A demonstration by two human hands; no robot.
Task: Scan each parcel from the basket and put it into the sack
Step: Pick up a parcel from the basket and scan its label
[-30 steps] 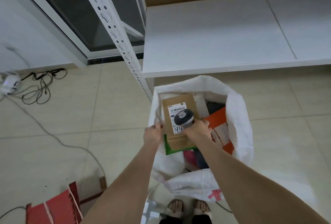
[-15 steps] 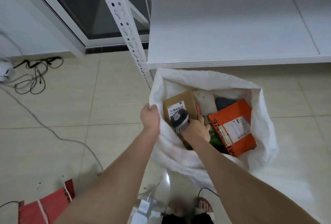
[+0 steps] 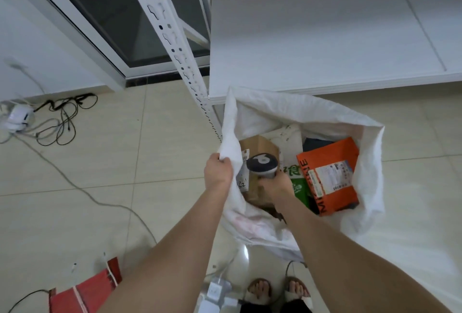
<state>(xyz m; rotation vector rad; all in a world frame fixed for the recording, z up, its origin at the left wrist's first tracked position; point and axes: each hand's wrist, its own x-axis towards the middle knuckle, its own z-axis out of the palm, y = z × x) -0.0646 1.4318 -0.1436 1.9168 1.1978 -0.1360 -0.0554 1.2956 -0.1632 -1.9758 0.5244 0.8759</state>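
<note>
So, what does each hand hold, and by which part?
The left hand grips the sack by its rim. The right hand holds the scanner by its handle.

Both outstretched and clenched: left hand [image 3: 218, 172], right hand [image 3: 273, 185] (slightly lower).

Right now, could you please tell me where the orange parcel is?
In the head view, the orange parcel lies inside the white sack, on its right side, just right of the green-and-white packet and the right hand holding the scanner.
</note>
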